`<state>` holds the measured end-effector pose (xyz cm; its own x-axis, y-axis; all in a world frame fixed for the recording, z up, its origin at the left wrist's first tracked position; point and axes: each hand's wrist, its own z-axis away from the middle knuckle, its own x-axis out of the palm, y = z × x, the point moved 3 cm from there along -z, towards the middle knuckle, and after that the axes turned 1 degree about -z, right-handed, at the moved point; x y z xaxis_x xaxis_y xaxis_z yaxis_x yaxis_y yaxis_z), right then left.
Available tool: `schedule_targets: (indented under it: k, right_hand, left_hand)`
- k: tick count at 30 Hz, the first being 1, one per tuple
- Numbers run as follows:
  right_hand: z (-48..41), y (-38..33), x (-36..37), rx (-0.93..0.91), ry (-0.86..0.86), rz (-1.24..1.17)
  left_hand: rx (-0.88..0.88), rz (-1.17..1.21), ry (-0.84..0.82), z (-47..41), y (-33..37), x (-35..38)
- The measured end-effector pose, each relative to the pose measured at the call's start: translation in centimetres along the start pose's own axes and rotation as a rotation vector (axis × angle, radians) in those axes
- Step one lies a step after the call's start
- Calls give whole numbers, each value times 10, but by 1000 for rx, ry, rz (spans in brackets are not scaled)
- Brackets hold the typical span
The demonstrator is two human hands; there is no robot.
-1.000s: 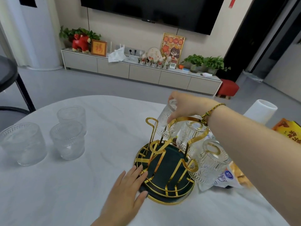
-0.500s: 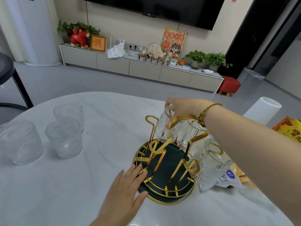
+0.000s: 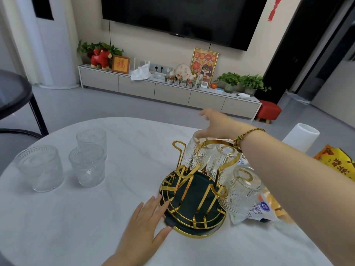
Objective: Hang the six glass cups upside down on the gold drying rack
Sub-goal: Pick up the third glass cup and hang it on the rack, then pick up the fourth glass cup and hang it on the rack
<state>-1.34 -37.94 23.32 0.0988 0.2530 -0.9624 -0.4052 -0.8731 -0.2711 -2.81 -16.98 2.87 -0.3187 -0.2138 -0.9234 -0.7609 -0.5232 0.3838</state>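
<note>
The gold drying rack stands on a dark green round tray right of the table's middle. Three glass cups hang upside down on it: a far one, a middle one and a near right one. Three more glass cups stand upright at the left: a wide one, a near one and a far one. My right hand hovers open just above the far hung cup, fingers spread. My left hand lies flat, fingertips on the tray's near left rim.
The round white marble table carries snack packets and an orange bag at the right, beside a white cylinder. A dark chair stands past the table's left edge.
My right hand has let go of the far cup, which now hangs on the rack, and has lifted with its fingers spread. My left hand stayed on the tray rim.
</note>
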Motion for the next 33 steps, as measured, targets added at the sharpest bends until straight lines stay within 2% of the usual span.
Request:
schedule_targets:
  k: [2,3,6,8,11,14,20,24,28,33]
  right_hand:
    - [14,-16,-9,-83,174,-30]
    - [23,-26,-9,-134,243,-37]
    - [47,-66,8,-300,371,-49]
    - [60,-99,33,-410,403,-66]
    - [66,-139,85,-458,346,-139]
    - [59,-164,149,-391,209,-216]
    - [29,-174,232,-79,8,-624]
    - [4,-189,255,11,-5,-777]
    - [-16,-193,263,67,41,-792]
    - [-24,-193,266,54,86,-767]
  left_hand:
    - [33,-48,133,14,-6,-13]
    - [31,-51,134,22,-12,-19]
    - [9,1,276,50,-39,-29]
    - [-67,-4,367,67,-65,-33]
    - [-272,21,338,85,-99,-36]
    - [-409,26,351,100,-129,-35]
    - [-429,-33,332,103,-139,-34]
    - [-421,-118,251,100,-139,-36]
    - [-411,-67,291,100,-140,-36]
    - [-374,-41,331,99,-142,-34]
